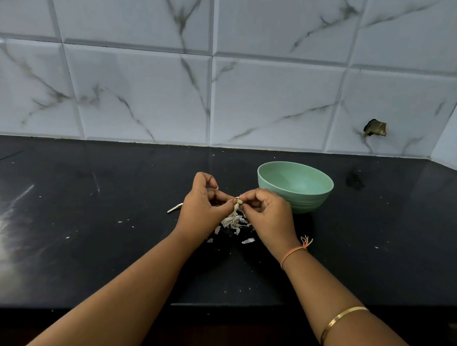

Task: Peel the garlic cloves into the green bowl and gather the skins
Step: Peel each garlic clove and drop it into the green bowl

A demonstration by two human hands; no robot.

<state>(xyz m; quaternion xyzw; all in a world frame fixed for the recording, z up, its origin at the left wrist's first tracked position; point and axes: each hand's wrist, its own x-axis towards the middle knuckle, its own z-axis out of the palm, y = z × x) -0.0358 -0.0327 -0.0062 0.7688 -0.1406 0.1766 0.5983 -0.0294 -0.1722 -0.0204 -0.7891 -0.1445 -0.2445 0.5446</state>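
Here, farthest left of the green bowl (308,198), a thin pale stalk (174,208) lies on the dark counter (90,208). Nearer the bowl, the left hand (201,205) pinches a small garlic clove (238,200) between curled thumb and fingers. The clove looks off-white, with papery skin hanging from it. Under it, just left of the bowl, whitish curled skins (233,222) lie in a loose heap with a few scattered flakes. The right hand (270,215), overlapping the bowl's left side in view, pinches the same clove with its fingertips.
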